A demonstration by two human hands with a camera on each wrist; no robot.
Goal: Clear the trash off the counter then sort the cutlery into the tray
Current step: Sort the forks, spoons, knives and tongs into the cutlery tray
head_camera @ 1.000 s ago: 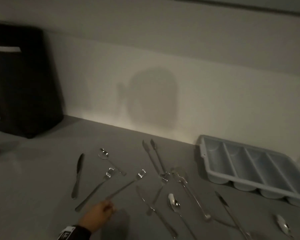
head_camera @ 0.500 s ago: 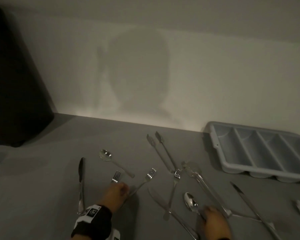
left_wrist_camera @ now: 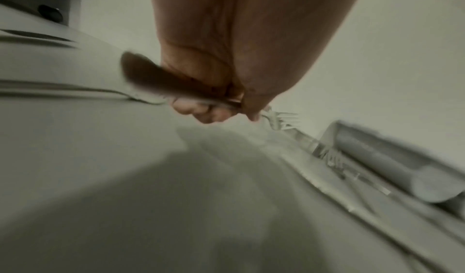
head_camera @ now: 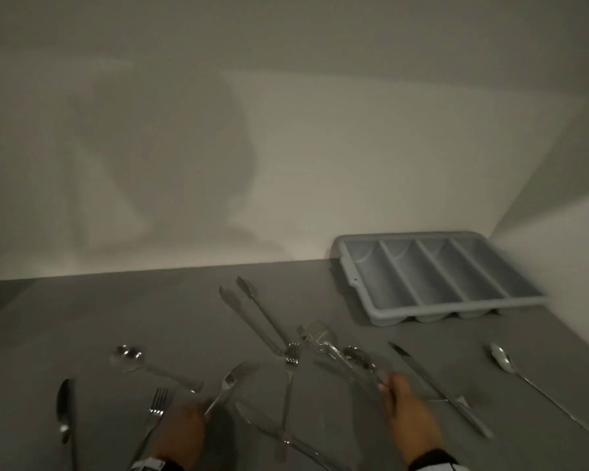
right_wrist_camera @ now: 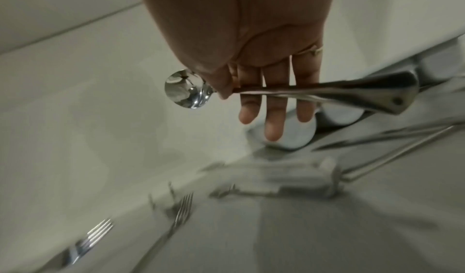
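Note:
A grey four-slot cutlery tray (head_camera: 349,270) stands at the back right of the counter, all slots bare. My left hand (head_camera: 203,411) grips the handle of a fork (head_camera: 230,385), tines pointing toward the tray; in the left wrist view the fork (left_wrist_camera: 284,118) juts past the curled fingers (left_wrist_camera: 201,114). My right hand (head_camera: 386,385) pinches a spoon (head_camera: 357,358) by its handle. In the right wrist view the thumb presses the spoon (right_wrist_camera: 186,90) against the fingers (right_wrist_camera: 273,122), lifted off the counter.
Loose cutlery lies on the grey counter (head_camera: 82,317): a spoon (head_camera: 126,356), a knife (head_camera: 65,409), a fork (head_camera: 157,402), tongs (head_camera: 252,314), another fork (head_camera: 291,355), a knife (head_camera: 436,382) and a long spoon (head_camera: 500,358). A wall corner stands behind the tray.
The view swung right and the black bin left the frame. My left hand took hold of a fork, and my right hand came in and picked up a spoon.

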